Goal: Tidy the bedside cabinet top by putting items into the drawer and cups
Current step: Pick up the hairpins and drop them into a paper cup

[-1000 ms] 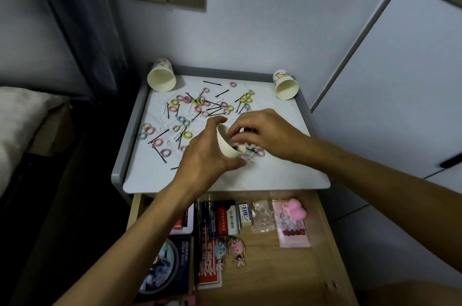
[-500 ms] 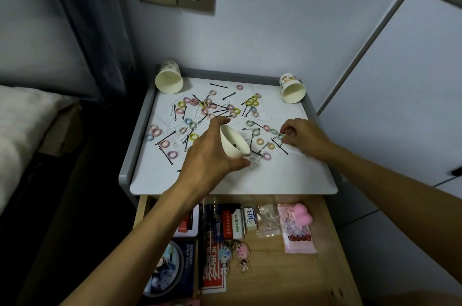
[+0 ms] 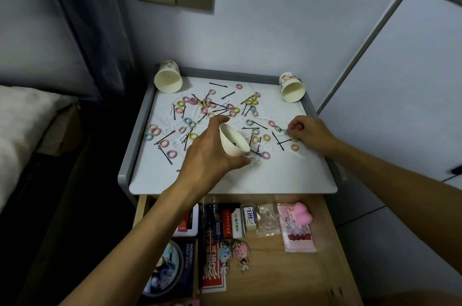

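While left hand (image 3: pixel 212 153) grips tilted cup (image 3: pixel 235 142) | right hand (image 3: pixel 310 134) pinches hair tie (image 3: pixel 287 130) at cabinet top (image 3: pixel 250 180)

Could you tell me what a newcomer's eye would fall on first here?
The litter of coloured hair rings and black hairpins across the white cabinet top. At its middle the left hand holds a tilted paper cup, while the right hand pinches a ring near the right edge. Below, the drawer stands open.

The white cabinet top (image 3: pixel 275 175) bears scattered hair ties (image 3: pixel 163 143), black bobby pins (image 3: pixel 218 85) and two tipped paper cups (image 3: pixel 168 79)
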### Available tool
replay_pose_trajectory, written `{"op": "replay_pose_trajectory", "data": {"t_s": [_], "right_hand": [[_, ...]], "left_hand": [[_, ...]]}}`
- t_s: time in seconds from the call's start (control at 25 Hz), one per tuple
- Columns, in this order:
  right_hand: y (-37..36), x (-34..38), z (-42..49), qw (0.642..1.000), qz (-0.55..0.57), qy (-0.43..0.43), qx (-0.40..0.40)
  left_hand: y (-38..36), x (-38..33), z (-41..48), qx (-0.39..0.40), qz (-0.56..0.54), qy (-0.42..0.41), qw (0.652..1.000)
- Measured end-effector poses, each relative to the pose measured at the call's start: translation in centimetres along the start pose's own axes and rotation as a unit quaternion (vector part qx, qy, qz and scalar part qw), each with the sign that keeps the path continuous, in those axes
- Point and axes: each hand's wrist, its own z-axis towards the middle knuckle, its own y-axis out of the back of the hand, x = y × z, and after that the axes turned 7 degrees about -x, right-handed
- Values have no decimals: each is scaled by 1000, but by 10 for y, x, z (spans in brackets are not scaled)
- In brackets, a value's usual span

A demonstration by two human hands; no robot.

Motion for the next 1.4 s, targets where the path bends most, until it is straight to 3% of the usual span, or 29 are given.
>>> {"op": "replay_pose_trajectory", "data": {"t_s": [0.32,0.6,0.8,1.04,1.2,1.4], "right_hand": [[9,-3,13,999,-34,1,-37],[8,-4,15,991,-82,71,-78],[4,0,12,983,-133,118,-44],[6,6,12,988,-109,108,-29],[12,8,9,983,-61,141,-101],[12,1,3,973,-106,182,-90]], "left_hand": [[-3,1,3,-1,-4,2,1000],[-3,-1,2,-2,-15,1,1000],[-3,1,2,-1,-17,4,1000],[-3,2,3,-2,-15,9,1000],[-3,2,3,-2,-15,7,1000],[-3,2,2,-2,-18,7,1000]]}}
